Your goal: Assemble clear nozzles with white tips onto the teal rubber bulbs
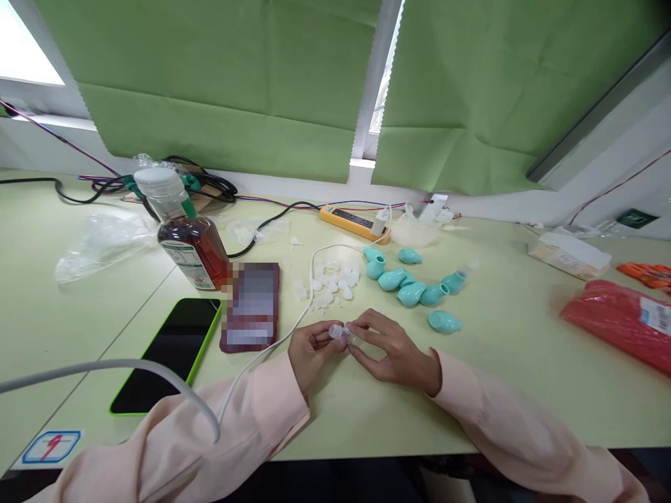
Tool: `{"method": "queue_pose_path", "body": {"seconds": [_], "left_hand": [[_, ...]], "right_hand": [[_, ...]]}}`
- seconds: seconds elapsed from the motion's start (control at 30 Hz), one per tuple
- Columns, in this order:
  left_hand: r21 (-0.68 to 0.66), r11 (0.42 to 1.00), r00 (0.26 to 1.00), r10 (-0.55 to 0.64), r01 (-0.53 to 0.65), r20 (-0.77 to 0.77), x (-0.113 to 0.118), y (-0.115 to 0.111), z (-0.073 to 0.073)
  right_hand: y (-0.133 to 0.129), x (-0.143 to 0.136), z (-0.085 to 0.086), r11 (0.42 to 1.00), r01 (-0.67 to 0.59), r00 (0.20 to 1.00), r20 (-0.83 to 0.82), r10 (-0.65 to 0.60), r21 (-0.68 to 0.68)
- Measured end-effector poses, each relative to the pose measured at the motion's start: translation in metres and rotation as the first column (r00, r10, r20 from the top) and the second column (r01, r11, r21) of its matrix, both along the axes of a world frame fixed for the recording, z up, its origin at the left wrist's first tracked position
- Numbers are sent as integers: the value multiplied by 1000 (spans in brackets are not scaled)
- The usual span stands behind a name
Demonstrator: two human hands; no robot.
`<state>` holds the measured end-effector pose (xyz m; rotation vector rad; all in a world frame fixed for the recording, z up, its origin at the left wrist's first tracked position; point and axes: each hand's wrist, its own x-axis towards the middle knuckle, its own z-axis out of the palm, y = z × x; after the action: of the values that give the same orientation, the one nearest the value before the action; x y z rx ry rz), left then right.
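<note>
Near the table's front edge, my left hand (313, 353) pinches a small translucent plastic piece (337, 331) with a round tubular end. My right hand (391, 349) meets it from the other side, thumb and fingertips closed on the same piece or on a second clear part against it; I cannot tell which. Just beyond the hands lies a loose pile of small white translucent plastic pieces (335, 283). To its right are several turquoise bulb-shaped parts (412, 293) with open necks. One turquoise part (453, 281) at the right has a clear piece at its tip.
Left of my hands lie a black phone with green edges (172, 349) and a dark red phone (251, 307). A bottle of brown liquid (191, 241) stands behind them. A white cable (293, 328) runs to a yellow power strip (352, 223). A red package (623, 321) lies right.
</note>
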<state>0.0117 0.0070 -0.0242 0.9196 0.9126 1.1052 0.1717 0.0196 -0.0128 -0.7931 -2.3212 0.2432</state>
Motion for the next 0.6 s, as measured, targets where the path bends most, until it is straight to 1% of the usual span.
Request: {"method": "queue_pose_path", "body": {"seconds": [0.1, 0.2, 0.27, 0.33, 0.47, 0.6], "left_hand": [[19, 1000, 1000, 5, -5, -13, 0, -1, 1], [5, 1000, 1000, 23, -23, -17, 0, -2, 6], [-8, 1000, 1000, 23, -23, 14, 0, -2, 8], [-9, 1000, 999, 9, -9, 53, 0, -3, 10], [1, 1000, 996, -13, 13, 85, -1, -3, 9], [-52, 999, 995, 2, 3, 96, -2, -4, 7]], "right_hand": [[-3, -3, -3, 999, 4, 996, -91, -7, -34], [-6, -7, -2, 994, 30, 980, -195, -49, -101], [-6, -9, 1, 987, 62, 964, -246, -99, -151], [-6, -10, 4, 983, 78, 951, -285, -122, -164], [-3, -8, 2, 993, 20, 939, -338, -59, -118], [0, -7, -4, 996, -42, 930, -366, 10, -79]]}}
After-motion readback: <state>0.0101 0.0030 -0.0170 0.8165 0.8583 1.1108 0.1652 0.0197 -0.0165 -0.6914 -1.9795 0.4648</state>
